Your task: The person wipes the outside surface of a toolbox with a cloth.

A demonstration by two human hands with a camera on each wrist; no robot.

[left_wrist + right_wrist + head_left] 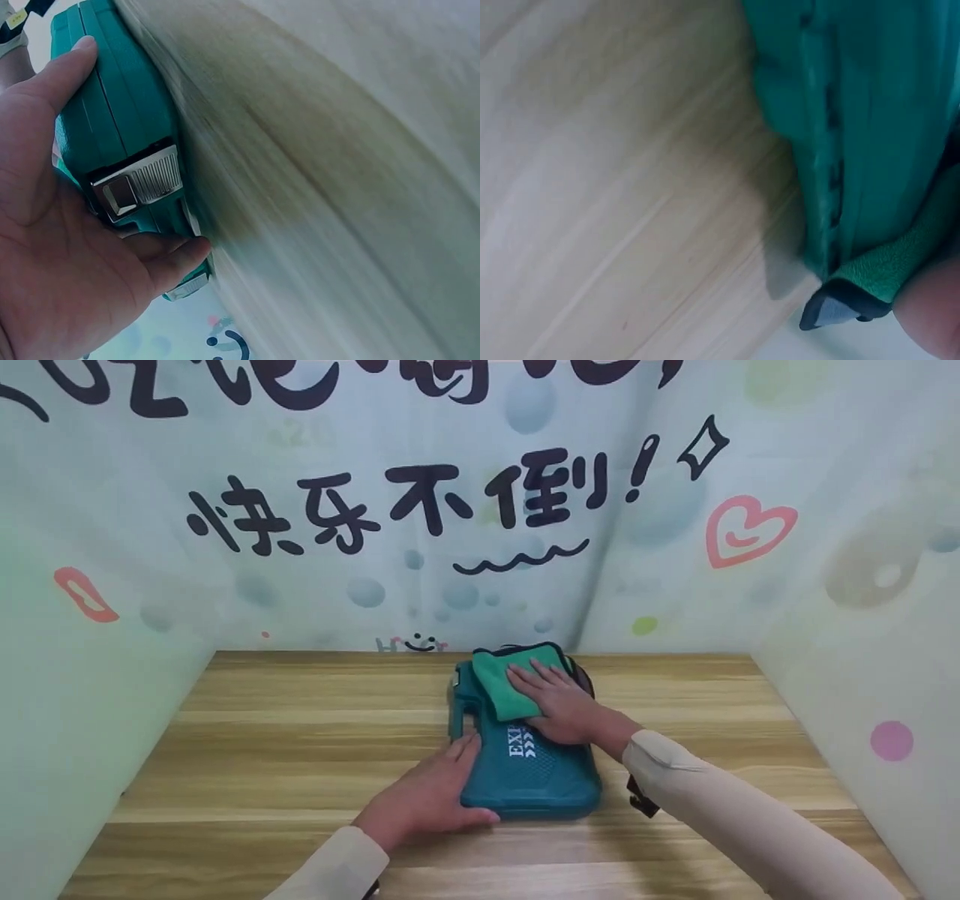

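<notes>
A teal plastic tool case (551,780) with white lettering and a handle on its left lies flat on the table. My left hand (427,791) holds its near left corner, thumb along the front edge and fingers by the handle. The left wrist view shows that thumb on the case's side (124,105), beside a metal latch (142,181). A green cloth (495,686) with dark edging covers part of the case's far end. Spread flat on top of it, my right hand (559,701) presses it down. The right wrist view catches a dark-edged cloth corner (889,270) hanging past the case.
The wood-grain table (300,735) extends around the case. Behind it rises a printed backdrop (420,585) with black lettering, and similar panels close off both sides. A dark strap (643,796) shows under the right sleeve.
</notes>
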